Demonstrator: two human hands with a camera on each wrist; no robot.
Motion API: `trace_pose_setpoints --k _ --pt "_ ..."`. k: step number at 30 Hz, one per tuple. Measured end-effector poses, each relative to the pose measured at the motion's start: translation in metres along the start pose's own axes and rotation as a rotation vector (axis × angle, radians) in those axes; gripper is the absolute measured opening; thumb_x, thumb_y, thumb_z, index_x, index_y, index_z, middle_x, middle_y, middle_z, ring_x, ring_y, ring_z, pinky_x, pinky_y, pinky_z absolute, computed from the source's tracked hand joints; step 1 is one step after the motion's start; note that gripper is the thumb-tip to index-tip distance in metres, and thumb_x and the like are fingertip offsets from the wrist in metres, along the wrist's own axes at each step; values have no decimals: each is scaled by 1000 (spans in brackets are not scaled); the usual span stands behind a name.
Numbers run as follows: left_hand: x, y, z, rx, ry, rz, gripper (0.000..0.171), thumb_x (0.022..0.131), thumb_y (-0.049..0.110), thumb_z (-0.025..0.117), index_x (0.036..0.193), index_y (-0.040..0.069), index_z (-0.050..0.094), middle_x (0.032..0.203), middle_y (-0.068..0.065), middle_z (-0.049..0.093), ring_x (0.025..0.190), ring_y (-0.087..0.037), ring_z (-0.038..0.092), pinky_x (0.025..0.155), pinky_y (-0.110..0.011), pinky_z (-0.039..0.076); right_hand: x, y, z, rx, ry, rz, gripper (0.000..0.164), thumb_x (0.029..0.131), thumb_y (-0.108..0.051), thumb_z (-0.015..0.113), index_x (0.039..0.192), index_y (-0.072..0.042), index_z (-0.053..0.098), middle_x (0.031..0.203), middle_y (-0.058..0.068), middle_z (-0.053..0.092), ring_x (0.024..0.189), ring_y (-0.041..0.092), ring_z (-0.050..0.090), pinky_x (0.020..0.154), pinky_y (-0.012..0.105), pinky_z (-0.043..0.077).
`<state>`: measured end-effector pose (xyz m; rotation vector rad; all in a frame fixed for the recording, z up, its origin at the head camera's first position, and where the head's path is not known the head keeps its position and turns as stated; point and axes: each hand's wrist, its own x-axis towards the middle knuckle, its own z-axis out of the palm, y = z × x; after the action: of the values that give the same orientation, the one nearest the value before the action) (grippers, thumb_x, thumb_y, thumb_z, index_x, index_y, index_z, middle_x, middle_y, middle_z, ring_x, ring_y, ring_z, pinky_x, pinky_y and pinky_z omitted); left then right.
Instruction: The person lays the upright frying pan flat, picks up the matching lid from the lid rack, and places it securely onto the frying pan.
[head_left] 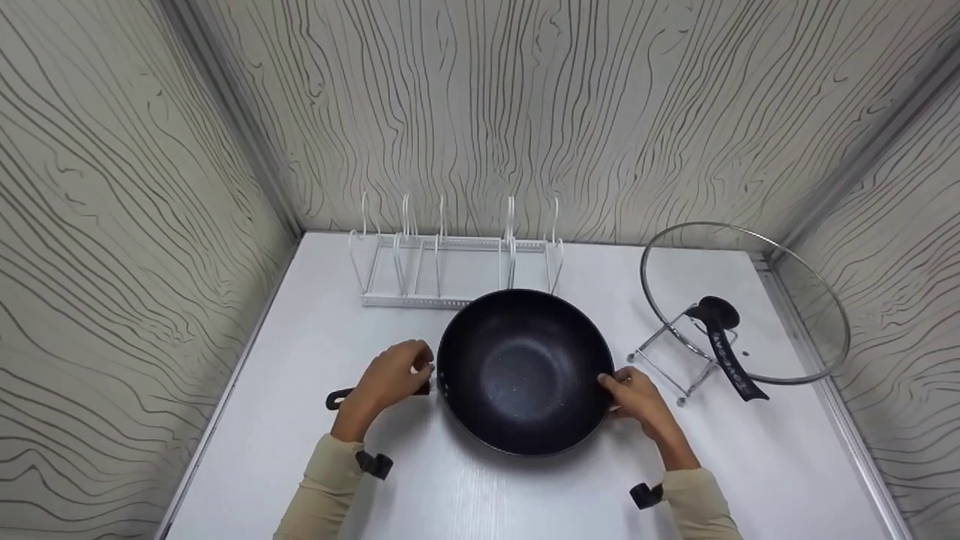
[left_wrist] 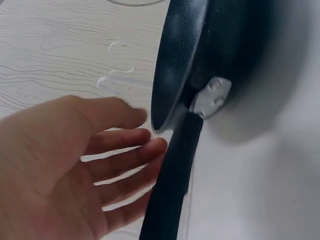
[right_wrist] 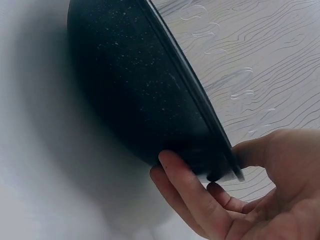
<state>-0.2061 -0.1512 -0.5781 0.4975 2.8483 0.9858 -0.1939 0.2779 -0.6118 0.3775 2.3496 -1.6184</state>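
A black, speckled wok (head_left: pixel 525 375) is over the middle of a white table (head_left: pixel 277 375), its long handle (left_wrist: pixel 174 175) pointing left. The right hand (head_left: pixel 637 396) pinches the rim, thumb inside and fingers underneath. The left hand (head_left: pixel 394 371), fingers loosely bent and slightly spread, is beside the rim and handle; whether it touches either is unclear. Behind stands a white wire rack (head_left: pixel 416 302); to the right, a glass lid (head_left: pixel 765 300) leans in a chrome stand (head_left: pixel 663 330).
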Motion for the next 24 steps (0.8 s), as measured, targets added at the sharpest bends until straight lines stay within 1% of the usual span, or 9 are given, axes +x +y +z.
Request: trace_pose_setpoints --k 2,5,7,10,13,17,19,24 --pt "4 5 2 -2 32 28 8 102 14 68 106 9 73 98 -3 72 90 -18 68 80 -41 56 -1 -1 -3 17 -5 -16 27 104 -18 66 107 6 53 92 15 65 75 21 69 68 40 66" --pt "11 11 6 -23 59 70 8 103 12 67 106 9 74 98 -2 75 88 -16 70 77 -37 57 -1 -3 -8 21 -11 -48 23 104 -16 66 103 4 53 88 11 64 72 18 69 67 39 66" --pt "16 16 9 -39 70 86 10 104 12 67 108 9 75 98 -1 76 87 -14 69 75 -34 55 -1 -4 -12 18 -15 -63 21 105 -14 65 103 4 54 90 12 66 71 17 70 67 37 66" --pt "25 24 15 -69 83 107 11 104 12 66 109 10 75 99 -1 76 85 -13 67 75 -33 55 0 -8 -17 4 -5 -75 19 105 -11 64 105 6 55 95 16 70 71 17 73 67 36 66" --pt "34 34 21 -101 88 123 10 104 13 67 109 10 75 100 -2 76 84 -13 65 77 -33 55 0 -12 -20 -3 6 -96 15 104 -7 63 104 7 57 96 18 73 70 17 74 67 34 66" --pt "46 47 30 -133 86 154 11 104 14 67 109 9 75 101 -4 77 86 -12 66 81 -33 56 -1 -14 -24 -55 47 -135 14 103 -8 66 101 5 62 91 12 72 67 15 73 64 29 64" --pt "51 53 36 -152 83 171 11 104 14 67 109 9 76 101 -4 77 87 -12 66 81 -32 56 -1 -15 -26 -91 71 -148 15 103 -9 67 102 5 63 90 12 72 67 14 73 63 27 63" --pt "63 67 50 -238 78 209 11 105 11 66 107 6 75 98 -4 78 86 -10 69 79 -26 57 -2 -22 -30 -146 108 -183 17 104 -10 65 104 7 64 92 16 74 68 13 73 62 26 63"
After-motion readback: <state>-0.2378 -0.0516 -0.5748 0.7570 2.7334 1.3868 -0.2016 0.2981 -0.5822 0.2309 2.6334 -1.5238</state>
